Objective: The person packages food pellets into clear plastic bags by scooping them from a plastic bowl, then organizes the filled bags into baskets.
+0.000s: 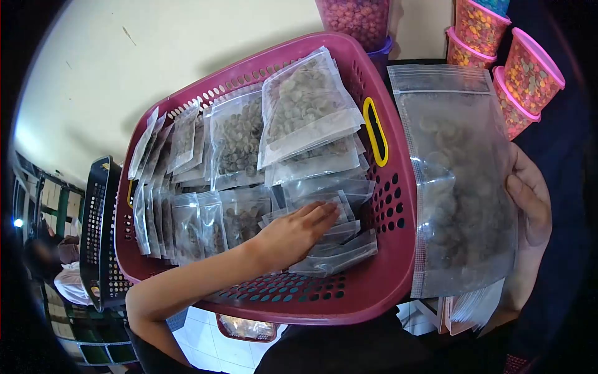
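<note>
Right hand [529, 202] grips big pouch [458, 193] by its side, which might let it slip; left hand's [296, 235] grip, can't tell.

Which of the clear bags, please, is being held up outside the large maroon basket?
The zip bag at the right of the view, gripped at its side edge by the right hand; the other bags sit inside the basket.

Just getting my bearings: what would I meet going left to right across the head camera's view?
Black perforated plastic basket, large maroon perforated plastic basket, rectangular clear plastic zip bag, the person's bare right hand.
</note>
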Action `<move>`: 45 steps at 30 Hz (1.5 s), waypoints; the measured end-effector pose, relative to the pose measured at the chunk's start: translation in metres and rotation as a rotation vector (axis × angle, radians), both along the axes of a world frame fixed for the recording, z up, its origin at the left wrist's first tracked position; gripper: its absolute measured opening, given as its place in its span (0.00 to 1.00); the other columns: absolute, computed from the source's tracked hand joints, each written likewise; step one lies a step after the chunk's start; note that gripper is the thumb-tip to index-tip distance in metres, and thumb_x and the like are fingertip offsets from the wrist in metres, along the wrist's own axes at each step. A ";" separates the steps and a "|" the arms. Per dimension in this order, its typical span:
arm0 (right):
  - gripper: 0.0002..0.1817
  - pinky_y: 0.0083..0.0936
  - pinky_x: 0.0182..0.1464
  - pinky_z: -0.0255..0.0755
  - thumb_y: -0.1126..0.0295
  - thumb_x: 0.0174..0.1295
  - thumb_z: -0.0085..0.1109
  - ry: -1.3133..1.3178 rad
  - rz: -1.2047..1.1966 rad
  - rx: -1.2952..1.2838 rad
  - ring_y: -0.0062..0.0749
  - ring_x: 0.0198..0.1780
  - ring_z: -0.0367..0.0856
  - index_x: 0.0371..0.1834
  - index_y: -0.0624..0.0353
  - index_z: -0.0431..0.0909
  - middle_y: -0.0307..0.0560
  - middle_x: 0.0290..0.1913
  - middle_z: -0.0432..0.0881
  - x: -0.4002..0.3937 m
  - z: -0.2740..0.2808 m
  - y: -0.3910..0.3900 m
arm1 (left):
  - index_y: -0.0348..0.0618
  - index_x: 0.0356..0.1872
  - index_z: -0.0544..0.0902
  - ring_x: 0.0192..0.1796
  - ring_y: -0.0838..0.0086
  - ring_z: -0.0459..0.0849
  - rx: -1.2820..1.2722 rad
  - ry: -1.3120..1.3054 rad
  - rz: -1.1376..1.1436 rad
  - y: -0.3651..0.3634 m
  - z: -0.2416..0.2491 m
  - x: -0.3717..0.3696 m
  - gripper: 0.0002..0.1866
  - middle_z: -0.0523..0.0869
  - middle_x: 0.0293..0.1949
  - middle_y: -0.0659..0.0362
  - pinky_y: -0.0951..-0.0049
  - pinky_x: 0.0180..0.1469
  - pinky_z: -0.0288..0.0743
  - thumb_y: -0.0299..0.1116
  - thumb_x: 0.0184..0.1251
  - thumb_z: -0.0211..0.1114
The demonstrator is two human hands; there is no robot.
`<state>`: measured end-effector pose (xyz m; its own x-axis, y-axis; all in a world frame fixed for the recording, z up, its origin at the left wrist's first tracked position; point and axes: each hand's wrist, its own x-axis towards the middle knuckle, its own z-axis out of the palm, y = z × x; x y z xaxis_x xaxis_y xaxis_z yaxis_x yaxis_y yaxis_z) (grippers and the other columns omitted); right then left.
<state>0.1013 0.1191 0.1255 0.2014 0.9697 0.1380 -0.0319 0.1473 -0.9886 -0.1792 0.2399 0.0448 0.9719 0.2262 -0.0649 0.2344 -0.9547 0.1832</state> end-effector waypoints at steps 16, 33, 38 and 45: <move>0.16 0.10 0.26 0.49 0.59 0.49 0.52 -0.007 0.027 0.023 0.13 0.23 0.58 0.26 0.60 0.63 0.33 0.22 0.62 0.000 -0.005 0.000 | 0.36 0.42 0.71 0.33 0.58 0.77 -0.795 -0.053 0.339 0.027 -0.016 0.008 0.12 0.78 0.31 0.45 0.68 0.37 0.70 0.23 0.54 0.51; 0.15 0.10 0.24 0.48 0.59 0.51 0.51 0.014 0.086 -0.032 0.11 0.22 0.58 0.26 0.60 0.63 0.32 0.21 0.63 0.005 -0.006 -0.007 | 0.36 0.51 0.64 0.40 0.57 0.76 -0.276 0.106 0.113 0.003 -0.016 -0.004 0.21 0.76 0.38 0.44 0.62 0.40 0.72 0.26 0.53 0.51; 0.16 0.10 0.23 0.46 0.58 0.49 0.52 -0.013 0.036 -0.011 0.11 0.21 0.57 0.26 0.60 0.63 0.32 0.20 0.62 0.002 -0.011 -0.005 | 0.35 0.49 0.65 0.45 0.56 0.73 -0.564 0.064 0.093 0.024 -0.033 -0.008 0.21 0.73 0.44 0.47 0.63 0.44 0.71 0.28 0.52 0.52; 0.17 0.11 0.24 0.46 0.57 0.48 0.52 -0.042 0.021 -0.049 0.11 0.22 0.56 0.25 0.60 0.63 0.31 0.20 0.61 0.001 -0.007 -0.010 | 0.37 0.47 0.67 0.47 0.58 0.72 -0.296 0.053 0.117 0.015 0.040 0.003 0.20 0.71 0.45 0.51 0.65 0.49 0.66 0.29 0.50 0.56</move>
<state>0.1019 0.1095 0.1190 0.1759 0.9795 0.0978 0.0076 0.0980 -0.9952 -0.1766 0.2553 0.0843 0.9338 0.3001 -0.1945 0.3563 -0.8277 0.4335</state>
